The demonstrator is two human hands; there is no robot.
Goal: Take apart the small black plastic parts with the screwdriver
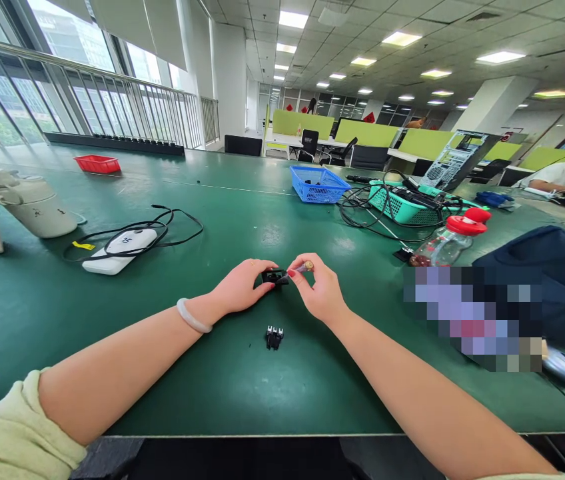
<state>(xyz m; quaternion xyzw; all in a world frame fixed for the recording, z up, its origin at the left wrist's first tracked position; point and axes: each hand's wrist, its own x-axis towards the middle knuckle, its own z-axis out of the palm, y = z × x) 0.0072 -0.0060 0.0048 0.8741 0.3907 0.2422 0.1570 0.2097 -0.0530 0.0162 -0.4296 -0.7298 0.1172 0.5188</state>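
Green tabletop (162, 360) spans the middle and lower frame. Light-green partitions (302, 125) and black office chairs (308, 143) stand at upper center; a metal railing (112, 100) runs along the windows (72, 40) at upper left.

My left hand (240, 288), at frame center, grips a small black component (274, 277) between thumb and fingers. My right hand (321, 291), just right of center, pinches a slender tool (307, 267) with a tan end between thumb and fingers. The tool is directed toward the component; I cannot tell whether its tip makes contact. Below center, near my left hand, lies a group of black clips (275, 338) with silvery upper ends.

Left of frame: a white power bank (120, 252) with a black cable (182, 212) looped over it, and a cream jug (37, 203). Upper left: a red tray (96, 164). Upper center-right: a blue basket (318, 185), then a teal basket (400, 207) loaded with cables. Right of frame: a red-lidded jar (445, 241) beside a dark blue bag (547, 287).
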